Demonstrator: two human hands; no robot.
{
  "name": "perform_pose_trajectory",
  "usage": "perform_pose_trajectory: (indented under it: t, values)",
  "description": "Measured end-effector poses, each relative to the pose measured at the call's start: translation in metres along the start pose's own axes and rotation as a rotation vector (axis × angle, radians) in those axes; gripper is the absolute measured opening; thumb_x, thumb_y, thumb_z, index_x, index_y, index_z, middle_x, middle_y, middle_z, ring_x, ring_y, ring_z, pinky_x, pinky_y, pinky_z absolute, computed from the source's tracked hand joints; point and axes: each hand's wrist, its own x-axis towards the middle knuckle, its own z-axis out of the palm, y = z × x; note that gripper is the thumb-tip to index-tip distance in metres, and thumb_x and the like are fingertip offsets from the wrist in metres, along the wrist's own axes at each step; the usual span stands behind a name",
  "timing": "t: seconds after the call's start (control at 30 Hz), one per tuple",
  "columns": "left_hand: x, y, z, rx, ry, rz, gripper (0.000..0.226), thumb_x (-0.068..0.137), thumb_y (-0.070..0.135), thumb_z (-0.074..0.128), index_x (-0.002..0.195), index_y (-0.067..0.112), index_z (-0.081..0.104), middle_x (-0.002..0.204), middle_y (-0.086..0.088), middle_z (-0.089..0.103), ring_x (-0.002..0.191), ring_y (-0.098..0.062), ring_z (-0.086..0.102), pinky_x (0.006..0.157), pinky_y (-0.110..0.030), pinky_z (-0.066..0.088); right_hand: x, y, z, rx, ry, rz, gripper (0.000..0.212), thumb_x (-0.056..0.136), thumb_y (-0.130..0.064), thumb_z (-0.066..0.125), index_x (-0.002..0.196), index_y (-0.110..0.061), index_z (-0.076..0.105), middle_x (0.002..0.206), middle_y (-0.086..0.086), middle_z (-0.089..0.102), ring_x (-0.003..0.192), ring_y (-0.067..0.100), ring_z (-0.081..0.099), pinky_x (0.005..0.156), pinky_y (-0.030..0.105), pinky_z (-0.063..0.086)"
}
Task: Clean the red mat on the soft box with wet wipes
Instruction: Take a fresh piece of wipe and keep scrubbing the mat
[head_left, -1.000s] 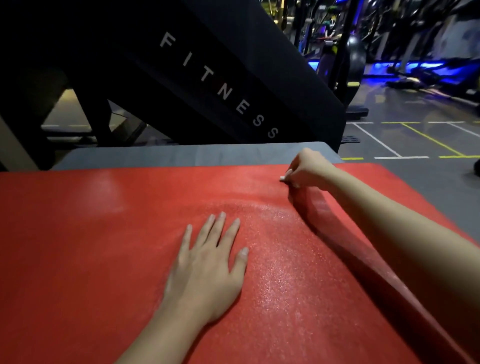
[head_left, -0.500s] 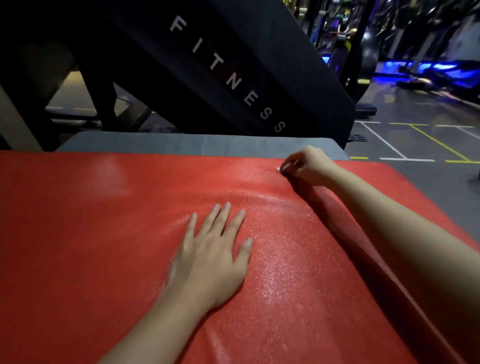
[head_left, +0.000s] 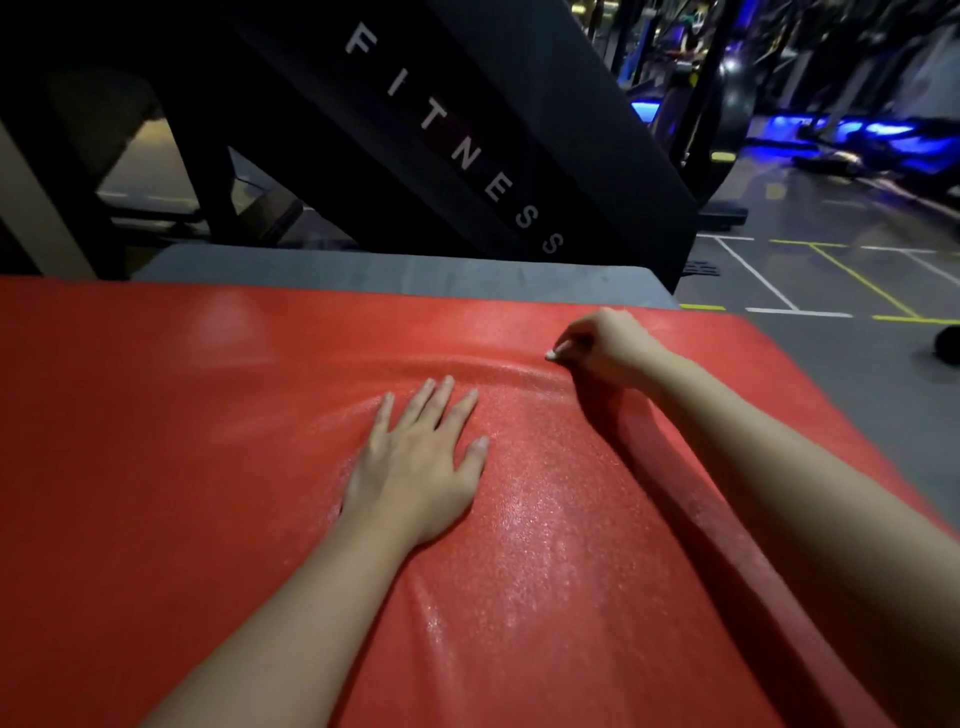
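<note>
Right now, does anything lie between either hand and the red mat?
Nothing visible does. The left hand lies flat on the red mat; the right hand pinches a ridge of it farther off. A small white bit shows at that pinch, too small to identify.

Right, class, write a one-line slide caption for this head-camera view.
Left hand flat on the red mat; right hand, fingers curled, at a raised fold in the mat.

The red mat looks glossy and fine-grained; the soft box matt grey.
</note>
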Motion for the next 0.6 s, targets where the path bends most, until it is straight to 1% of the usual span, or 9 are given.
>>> perform_pose_trajectory:
  t: [0.07,0.13,0.17,0.23,0.3,0.33,0.4,0.5,0.6]
  values:
    - [0.001,0.000,0.002,0.000,0.007,-0.002,0.066,0.100,0.062,0.011,0.162,0.039,0.008,0.171,0.011,-0.001,0.156,-0.005,-0.008,0.127,-0.045,-0.006,-0.042,-0.001,-0.009,-0.045,-0.100,-0.096,0.010,0.087,-0.027,0.072,0.093,-0.023,0.078,0.089,-0.006,0.075,0.081,0.009,0.064,0.070,0.022,0.040]
    - [0.001,-0.001,0.003,0.003,0.013,0.002,0.064,0.102,0.060,0.014,0.162,0.038,0.009,0.171,0.010,0.000,0.156,-0.006,-0.007,0.127,-0.045,-0.006,-0.071,0.000,-0.015,-0.037,-0.152,-0.156,0.008,0.086,-0.027,0.073,0.091,-0.025,0.078,0.086,-0.009,0.073,0.076,0.007,0.062,0.068,0.021,0.041]
    - [0.001,-0.001,0.003,0.006,0.014,0.004,0.066,0.101,0.061,0.012,0.162,0.038,0.009,0.171,0.010,0.001,0.156,-0.006,-0.007,0.127,-0.045,-0.006,-0.075,0.000,-0.013,-0.033,-0.122,-0.168,0.007,0.085,-0.027,0.074,0.090,-0.023,0.078,0.085,-0.009,0.071,0.075,0.007,0.060,0.066,0.019,0.039]
    - [0.000,-0.001,0.002,0.006,0.010,0.006,0.070,0.097,0.063,0.007,0.162,0.038,0.009,0.171,0.010,0.002,0.156,-0.006,-0.006,0.127,-0.045,-0.005,-0.068,-0.003,-0.003,-0.015,0.007,-0.134,0.010,0.083,-0.028,0.077,0.088,-0.020,0.078,0.085,-0.004,0.069,0.075,0.010,0.058,0.066,0.022,0.036]
    - [0.001,-0.001,0.001,0.007,0.004,0.000,0.069,0.098,0.062,0.008,0.163,0.037,0.009,0.171,0.010,0.002,0.156,-0.007,-0.005,0.127,-0.046,-0.004,-0.053,-0.005,0.013,0.046,0.153,-0.068,0.009,0.082,-0.023,0.077,0.086,-0.014,0.078,0.085,0.002,0.066,0.079,0.019,0.061,0.068,0.025,0.037]
    - [0.001,-0.001,0.001,0.008,0.001,-0.004,0.067,0.101,0.061,0.011,0.163,0.037,0.009,0.171,0.010,0.003,0.156,-0.007,-0.005,0.127,-0.046,-0.004,-0.046,-0.006,0.020,0.078,0.195,-0.029,0.008,0.082,-0.019,0.078,0.086,-0.013,0.078,0.083,0.002,0.064,0.081,0.023,0.062,0.067,0.024,0.036]
    - [0.002,-0.001,0.001,0.011,0.002,-0.001,0.065,0.103,0.060,0.016,0.163,0.036,0.009,0.171,0.010,0.003,0.156,-0.007,-0.004,0.127,-0.046,-0.005,-0.045,-0.009,0.024,0.114,0.221,0.042,0.006,0.082,-0.017,0.077,0.087,-0.013,0.078,0.082,0.000,0.061,0.083,0.024,0.062,0.064,0.020,0.031]
    - [0.001,-0.002,0.002,0.009,-0.003,0.002,0.065,0.103,0.060,0.016,0.163,0.036,0.009,0.171,0.009,0.003,0.156,-0.007,-0.005,0.127,-0.046,-0.005,-0.073,-0.015,0.015,0.055,0.126,0.003,0.008,0.088,-0.019,0.071,0.092,-0.015,0.078,0.090,0.004,0.066,0.086,0.021,0.060,0.068,0.023,0.033]
    - [0.001,-0.001,0.000,0.008,-0.010,0.007,0.065,0.103,0.060,0.016,0.163,0.036,0.010,0.171,0.009,0.003,0.157,-0.008,-0.004,0.127,-0.047,-0.004,-0.131,-0.021,0.000,0.048,0.004,-0.106,0.008,0.087,-0.021,0.071,0.090,-0.019,0.078,0.090,0.000,0.067,0.078,0.012,0.056,0.071,0.024,0.038]
